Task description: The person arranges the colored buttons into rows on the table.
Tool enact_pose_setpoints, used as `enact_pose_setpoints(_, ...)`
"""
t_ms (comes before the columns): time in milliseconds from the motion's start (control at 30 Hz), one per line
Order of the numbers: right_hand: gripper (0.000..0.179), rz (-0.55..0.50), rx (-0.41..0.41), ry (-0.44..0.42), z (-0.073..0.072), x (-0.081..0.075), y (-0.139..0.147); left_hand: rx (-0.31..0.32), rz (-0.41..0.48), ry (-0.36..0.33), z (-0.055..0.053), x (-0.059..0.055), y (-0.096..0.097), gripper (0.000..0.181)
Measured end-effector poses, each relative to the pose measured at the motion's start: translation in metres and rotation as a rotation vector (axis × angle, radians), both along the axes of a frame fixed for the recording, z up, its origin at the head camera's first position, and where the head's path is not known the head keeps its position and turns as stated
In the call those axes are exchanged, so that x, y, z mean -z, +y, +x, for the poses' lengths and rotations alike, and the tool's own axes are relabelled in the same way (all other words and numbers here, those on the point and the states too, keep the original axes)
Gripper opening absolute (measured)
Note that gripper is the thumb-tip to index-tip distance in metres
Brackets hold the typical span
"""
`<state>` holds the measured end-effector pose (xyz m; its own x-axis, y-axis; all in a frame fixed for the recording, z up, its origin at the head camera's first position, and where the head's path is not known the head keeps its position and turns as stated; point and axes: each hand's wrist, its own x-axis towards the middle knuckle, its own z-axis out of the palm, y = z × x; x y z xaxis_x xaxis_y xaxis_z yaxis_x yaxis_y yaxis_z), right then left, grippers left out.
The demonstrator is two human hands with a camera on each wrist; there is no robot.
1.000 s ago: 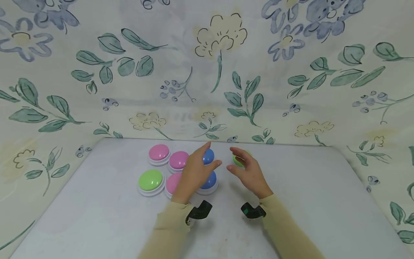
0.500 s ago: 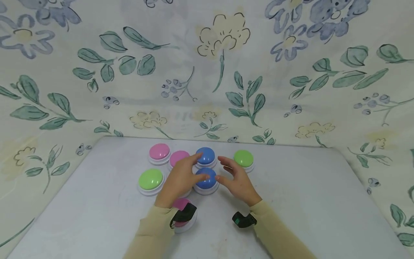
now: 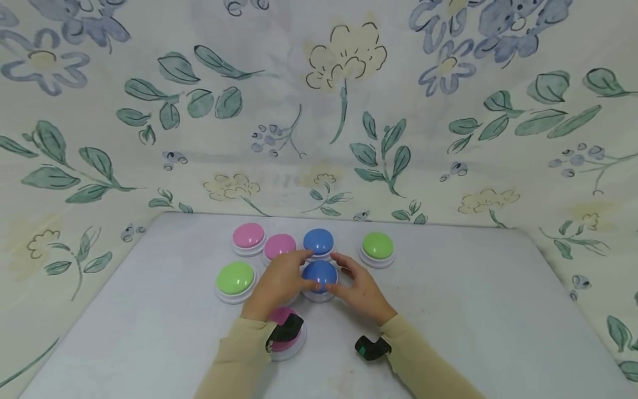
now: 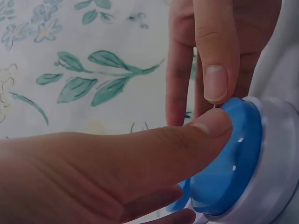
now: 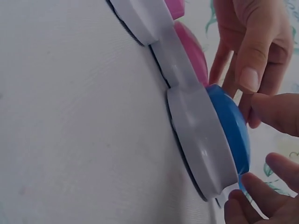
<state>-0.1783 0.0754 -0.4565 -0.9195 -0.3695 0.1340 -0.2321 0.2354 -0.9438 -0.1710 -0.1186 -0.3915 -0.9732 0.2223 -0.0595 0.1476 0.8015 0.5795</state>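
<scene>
A blue dome-shaped push button [image 3: 320,272] on a round white base sits on the table between my two hands. My left hand [image 3: 276,282] is at its left side, thumb tip over the dome, fingers spread and slightly bent. From the right, my right hand [image 3: 366,291] reaches to the same button, its thumb tip beside the other thumb. In the right wrist view, that thumb stands off the blue dome [image 5: 231,128], while the lower fingertips are near the dome's edge; contact is unclear. Just behind stands another blue button [image 3: 319,240].
Pink buttons stand at the back left [image 3: 249,235] and beside it [image 3: 280,245]. A front pink button [image 3: 282,315] is partly covered by my left wrist. Green buttons lie left [image 3: 235,277] and right [image 3: 377,245]. A floral cloth [image 3: 279,122] hangs behind the white table [image 3: 473,310].
Both hands have come down and nearer to the front blue button, with their thumbs now close together over it. The left wrist shifted left, uncovering part of the front pink button.
</scene>
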Motion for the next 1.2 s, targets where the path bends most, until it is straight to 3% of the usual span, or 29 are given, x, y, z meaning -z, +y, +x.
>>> enact_pose_setpoints(433,0.072,0.031,-0.043,-0.041,0.002,0.006,0.000,0.051,-0.082,0.093,-0.001,0.015,0.003,0.064)
enact_pose_setpoints(733,0.075,0.088,-0.051,-0.043,-0.001,0.010,0.001,0.096,-0.064,0.093,-0.002,0.019,0.002,0.068)
enact_pose_setpoints(1200,0.076,0.168,-0.012,-0.010,0.001,0.011,-0.002,0.116,-0.115,0.086,-0.004,0.021,0.002,0.074)
